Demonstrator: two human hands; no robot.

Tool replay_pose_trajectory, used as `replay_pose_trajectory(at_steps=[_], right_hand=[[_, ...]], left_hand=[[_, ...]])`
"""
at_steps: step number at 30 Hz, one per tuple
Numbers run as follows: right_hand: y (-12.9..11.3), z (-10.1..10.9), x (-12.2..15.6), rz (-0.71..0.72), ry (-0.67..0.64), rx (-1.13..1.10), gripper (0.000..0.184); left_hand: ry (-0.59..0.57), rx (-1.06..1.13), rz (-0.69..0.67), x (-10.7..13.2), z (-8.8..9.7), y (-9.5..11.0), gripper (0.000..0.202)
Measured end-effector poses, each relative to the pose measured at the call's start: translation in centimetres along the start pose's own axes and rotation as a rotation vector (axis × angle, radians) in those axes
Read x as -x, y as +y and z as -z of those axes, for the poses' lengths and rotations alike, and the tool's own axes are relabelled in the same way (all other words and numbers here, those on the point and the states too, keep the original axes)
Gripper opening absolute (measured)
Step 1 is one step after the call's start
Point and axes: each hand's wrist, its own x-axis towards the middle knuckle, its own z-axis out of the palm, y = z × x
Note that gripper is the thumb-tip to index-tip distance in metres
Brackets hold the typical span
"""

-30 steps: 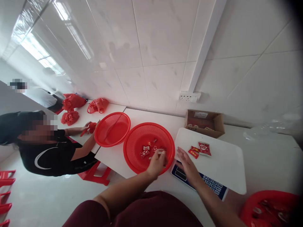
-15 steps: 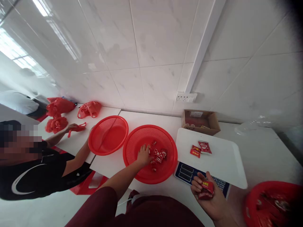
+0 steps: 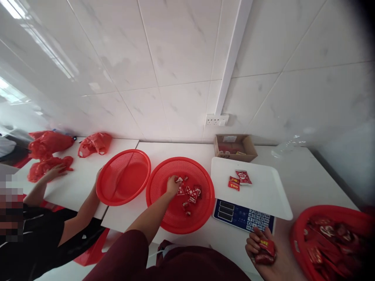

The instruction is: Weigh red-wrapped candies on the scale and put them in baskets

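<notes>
My left hand [image 3: 172, 185] is down in a red plastic basket [image 3: 152, 207], fingers curled closed on a small red-and-white wrapped candy [image 3: 179, 180]. More wrapped candies [image 3: 191, 192] lie loose on the basket floor beside it. Low at the right, my right hand [image 3: 265, 251] is palm up, its fingers wrapped round red candy packets [image 3: 267, 246], the top one with yellow lettering. Just beyond it stands a digital scale [image 3: 241, 216] carrying a white tray [image 3: 263, 191]. A few red packets [image 3: 243, 177] rest on that tray.
A full red basket [image 3: 295, 238] of packets stands at the right edge. Behind the tray is an open cardboard box [image 3: 236, 154]. On the left, a co-worker's hand tilts a second red basket [image 3: 99, 187]; the other touches red plastic bags [image 3: 49, 166].
The view has swung to the right. In the basket, my left hand has gone from spread fingers to closed on a candy. The co-worker's far hand has moved onto the red bags.
</notes>
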Motion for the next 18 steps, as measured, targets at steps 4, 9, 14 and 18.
replay_pose_trajectory(at_steps=[4,9,14,18], right_hand=[[0.1,0.0,0.5,0.024,0.005,0.015,0.023],[0.0,0.4,1.0,0.050,0.019,0.012,0.026],[-0.3,1.0,1.2,0.060,0.036,0.003,0.024],[-0.6,1.2,1.0,0.055,0.020,0.012,0.023]], left_hand=[[-0.012,0.038,-0.032,-2.0,-1.1,2.2,0.025],[-0.085,-0.008,-0.054,-3.0,-2.5,4.1,0.021],[-0.067,-0.005,-0.067,-2.5,-1.1,4.6,0.016],[0.065,0.017,-0.062,-1.6,4.1,3.8,0.016]])
